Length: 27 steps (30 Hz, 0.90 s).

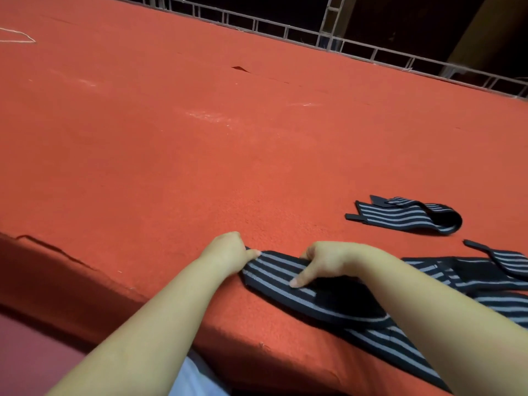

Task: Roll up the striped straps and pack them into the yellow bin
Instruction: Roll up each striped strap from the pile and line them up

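A long black strap with grey stripes (288,277) lies along the near edge of the red-covered table, and its tail hangs over the edge at lower right. My left hand (228,250) pinches the strap's folded left end. My right hand (323,261) grips the same end from above, thumb pressed on the stripes. A second striped strap (405,215) lies loosely folded further back on the right. A third striped strap (471,274) lies flat by the right edge of the view. The yellow bin is out of view.
The red felt table (200,138) stretches far to the left and back. A white metal railing (285,27) runs along its far side. The table's front edge drops off just under my forearms.
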### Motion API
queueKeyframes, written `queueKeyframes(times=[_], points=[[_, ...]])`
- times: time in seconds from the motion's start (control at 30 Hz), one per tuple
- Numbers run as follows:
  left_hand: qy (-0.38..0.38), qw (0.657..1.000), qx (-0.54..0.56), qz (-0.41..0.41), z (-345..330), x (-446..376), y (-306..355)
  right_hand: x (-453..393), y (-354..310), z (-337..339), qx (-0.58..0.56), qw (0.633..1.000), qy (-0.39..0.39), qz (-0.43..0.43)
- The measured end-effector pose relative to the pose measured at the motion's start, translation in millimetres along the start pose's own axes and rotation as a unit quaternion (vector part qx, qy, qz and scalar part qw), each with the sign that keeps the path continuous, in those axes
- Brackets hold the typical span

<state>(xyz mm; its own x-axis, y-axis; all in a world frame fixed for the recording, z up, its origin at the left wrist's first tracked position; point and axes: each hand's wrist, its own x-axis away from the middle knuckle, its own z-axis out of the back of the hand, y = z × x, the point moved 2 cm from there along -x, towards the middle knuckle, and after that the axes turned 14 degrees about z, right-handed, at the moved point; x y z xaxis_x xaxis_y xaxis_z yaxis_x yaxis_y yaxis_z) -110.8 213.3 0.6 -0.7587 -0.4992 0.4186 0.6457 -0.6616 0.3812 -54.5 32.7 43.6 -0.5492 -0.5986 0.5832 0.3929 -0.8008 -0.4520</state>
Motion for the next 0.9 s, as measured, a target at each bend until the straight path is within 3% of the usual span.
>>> queueKeyframes(times=[0.07,0.2,0.3,0.43,0.5,0.57,0.63,0.7,0.73,0.8,0.9], points=[[-0.011,1.0,-0.017,0.002,0.1,-2.5,2.4,21.1,16.2,12.5,0.044,0.997,-0.048,-0.04],[-0.007,0.999,-0.034,0.01,-1.8,-3.5,4.6,52.9,56.6,20.2,0.082,0.99,-0.063,-0.099],[0.0,0.999,-0.044,0.016,-4.0,-3.6,5.9,61.6,80.1,8.5,0.151,0.978,-0.036,-0.138],[0.015,0.995,-0.076,0.065,0.2,0.8,9.1,60.0,85.4,-9.7,0.158,0.981,0.023,-0.111],[0.064,0.984,-0.148,0.082,3.9,13.5,18.1,62.0,83.8,-12.0,0.158,0.981,0.046,-0.103],[0.146,0.968,-0.202,0.015,-1.3,34.0,39.9,67.0,82.4,-13.2,0.172,0.978,0.065,-0.102],[0.188,0.962,-0.157,-0.119,-22.8,60.4,70.7,71.0,81.3,-14.9,0.19,0.972,0.095,-0.099],[0.148,0.961,-0.097,-0.211,-53.3,87.8,97.9,73.8,80.4,-18.1,0.209,0.966,0.126,-0.086],[0.111,0.965,-0.096,-0.217,-68.2,96.9,106.3,75.7,80.6,-18.9,0.221,0.962,0.14,-0.077],[0.05,0.973,-0.137,-0.18,-91.4,102.4,109.7,85.1,82.7,-17.0,0.235,0.96,0.138,-0.061],[0.029,0.98,-0.137,-0.142,-97.8,95.2,102.7,113.2,94.8,-1.8,0.218,0.969,0.094,-0.063]])
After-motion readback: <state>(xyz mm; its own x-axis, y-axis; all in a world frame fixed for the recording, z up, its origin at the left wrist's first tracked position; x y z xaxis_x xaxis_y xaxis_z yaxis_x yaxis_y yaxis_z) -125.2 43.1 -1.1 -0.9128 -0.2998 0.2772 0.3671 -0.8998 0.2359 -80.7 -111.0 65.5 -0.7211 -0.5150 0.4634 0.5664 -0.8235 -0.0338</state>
